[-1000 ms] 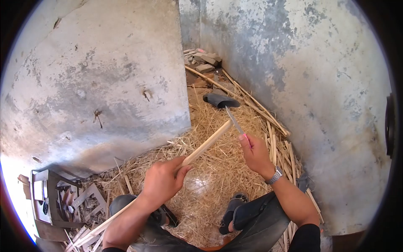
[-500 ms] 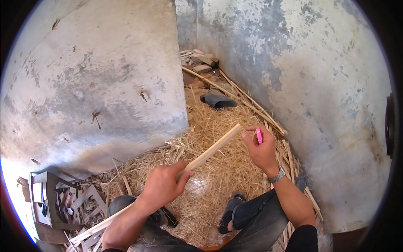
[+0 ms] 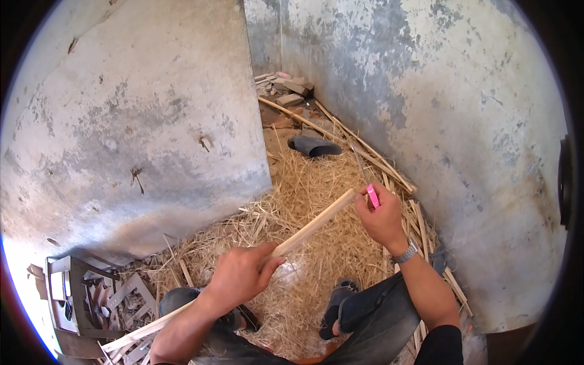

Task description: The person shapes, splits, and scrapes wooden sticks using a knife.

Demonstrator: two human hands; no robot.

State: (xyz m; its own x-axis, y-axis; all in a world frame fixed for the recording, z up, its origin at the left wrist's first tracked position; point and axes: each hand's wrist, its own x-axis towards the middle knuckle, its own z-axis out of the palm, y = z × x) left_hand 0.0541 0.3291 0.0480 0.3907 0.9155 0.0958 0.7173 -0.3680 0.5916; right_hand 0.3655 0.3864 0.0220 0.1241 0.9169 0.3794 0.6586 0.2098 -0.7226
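While the left hand (image 3: 243, 275) grips a pale strip (image 3: 316, 224) slanting from near left, the right hand (image 3: 383, 218) holds a pink-handled knife (image 3: 373, 196); if the blade (image 3: 360, 164) (edge direction unclear from here) slips, fingertips (image 3: 361, 198) beside the strip's far end risk cuts.

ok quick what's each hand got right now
Left hand: closed around the pale wooden strip.
Right hand: closed on the pink-handled knife.
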